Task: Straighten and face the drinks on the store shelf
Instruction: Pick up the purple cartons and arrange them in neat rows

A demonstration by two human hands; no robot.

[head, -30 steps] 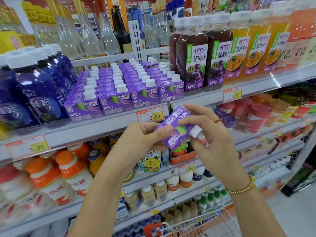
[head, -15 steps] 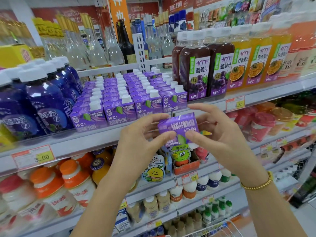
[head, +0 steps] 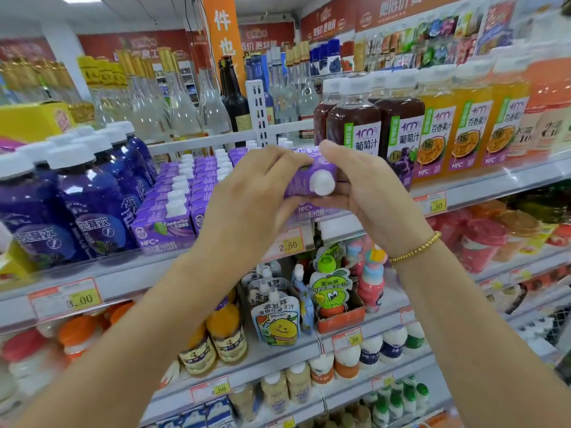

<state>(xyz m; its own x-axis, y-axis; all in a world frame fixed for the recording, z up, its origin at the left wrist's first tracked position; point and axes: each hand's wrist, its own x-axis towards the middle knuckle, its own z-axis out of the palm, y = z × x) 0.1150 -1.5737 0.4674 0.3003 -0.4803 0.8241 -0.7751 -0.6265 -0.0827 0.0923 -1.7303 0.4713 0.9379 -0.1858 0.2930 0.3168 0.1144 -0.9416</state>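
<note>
The purple carton [head: 309,177] (cap toward the camera) is clamped between left hand [head: 250,193] and right hand [head: 367,193], presumably for re-shelving at twelve o'clock

Inspection of my own arms: both forearms are bare, no sleeves in view. My right wrist carries a thin bracelet [head: 415,250] of small gold-coloured beads. My left wrist is unadorned. Rings, if any, cannot be made out.
</note>
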